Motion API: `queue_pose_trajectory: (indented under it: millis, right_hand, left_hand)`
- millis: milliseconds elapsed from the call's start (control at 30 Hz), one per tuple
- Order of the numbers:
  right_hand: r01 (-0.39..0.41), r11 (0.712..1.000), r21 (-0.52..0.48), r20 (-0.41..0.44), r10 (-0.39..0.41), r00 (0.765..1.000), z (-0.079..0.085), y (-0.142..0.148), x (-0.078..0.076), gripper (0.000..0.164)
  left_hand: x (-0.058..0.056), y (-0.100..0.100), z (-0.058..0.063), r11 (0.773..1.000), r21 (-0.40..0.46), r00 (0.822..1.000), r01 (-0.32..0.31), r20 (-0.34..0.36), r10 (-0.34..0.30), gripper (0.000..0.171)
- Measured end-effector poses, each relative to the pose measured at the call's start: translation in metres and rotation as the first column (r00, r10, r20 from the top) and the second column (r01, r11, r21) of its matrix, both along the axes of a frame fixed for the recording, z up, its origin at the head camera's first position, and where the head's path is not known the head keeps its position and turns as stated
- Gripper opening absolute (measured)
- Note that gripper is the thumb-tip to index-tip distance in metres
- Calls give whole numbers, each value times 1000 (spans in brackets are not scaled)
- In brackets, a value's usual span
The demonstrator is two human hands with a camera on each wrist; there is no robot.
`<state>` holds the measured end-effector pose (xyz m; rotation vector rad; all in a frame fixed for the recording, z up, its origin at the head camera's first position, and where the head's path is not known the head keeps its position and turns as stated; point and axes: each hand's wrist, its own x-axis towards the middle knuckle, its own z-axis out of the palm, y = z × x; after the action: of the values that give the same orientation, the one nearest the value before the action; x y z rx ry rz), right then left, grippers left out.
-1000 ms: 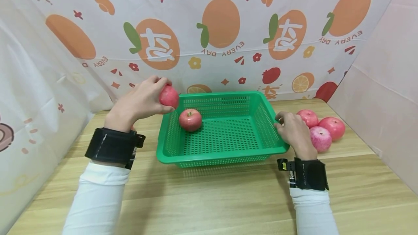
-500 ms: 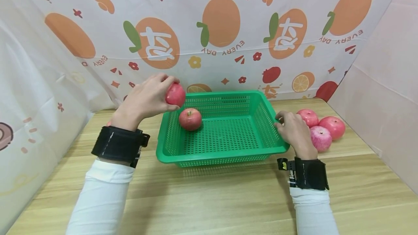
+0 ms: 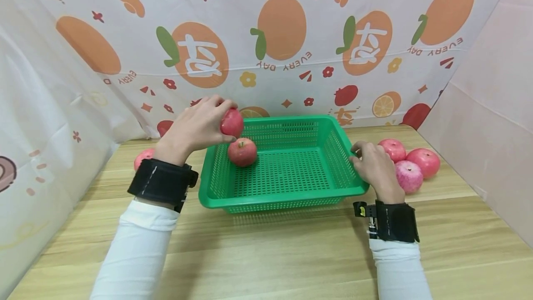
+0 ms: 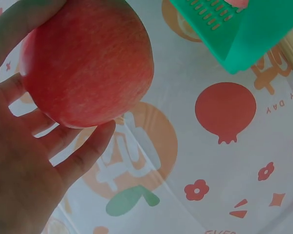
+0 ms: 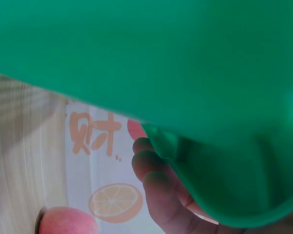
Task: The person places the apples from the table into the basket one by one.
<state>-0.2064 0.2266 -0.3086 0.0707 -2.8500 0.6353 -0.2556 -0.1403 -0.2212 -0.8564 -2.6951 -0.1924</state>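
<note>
My left hand [image 3: 195,126] holds a red apple [image 3: 232,122] above the left back corner of a green plastic basket [image 3: 287,196]. In the left wrist view the fingers spread round that apple [image 4: 90,63] from the side and below. Another red apple [image 3: 242,153], stem up, lies inside the basket at its left end, just below the held one. My right hand [image 3: 374,168] grips the basket's right rim. Seen from the right wrist, its fingertips [image 5: 156,187] curl up against the underside of the rim [image 5: 219,214].
Three apples, two red [image 3: 392,150] [image 3: 423,163] and one pink and streaked [image 3: 409,177], sit together right of my right hand. One more apple [image 3: 144,157] lies at the left, partly behind my left wrist. A fruit-print curtain [image 3: 283,87] hangs behind the wooden table [image 3: 270,253].
My left hand has moved right with the apple, from beside the basket's left rim to over its back left corner. The apple at the far left has come into view. The right hand stays put.
</note>
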Motion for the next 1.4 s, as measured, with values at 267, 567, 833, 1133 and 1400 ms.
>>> queue_pose_trajectory:
  millis: [267,567,833,1133,1400]
  right_hand:
    - [1,1000,-2,-7,-1,1000,0,0,0,24]
    - [-2,1000,-8,2,2,1000,0,1,0,23]
    - [-1,1000,-5,-8,1,1000,1,1,0,23]
    - [5,1000,8,-3,-5,1000,0,1,0,24]
    - [5,1000,7,0,-5,1000,0,0,0,24]
  left_hand:
    - [-1,9,-1,1000,12,1000,1,11,-1,64]
    - [-3,23,-1,999,32,999,30,44,-31,66]
    - [-8,30,-4,998,48,997,34,68,-37,67]
    - [-16,37,-14,997,60,997,57,46,-60,66]
    - [-24,44,-19,991,90,987,96,117,-106,62]
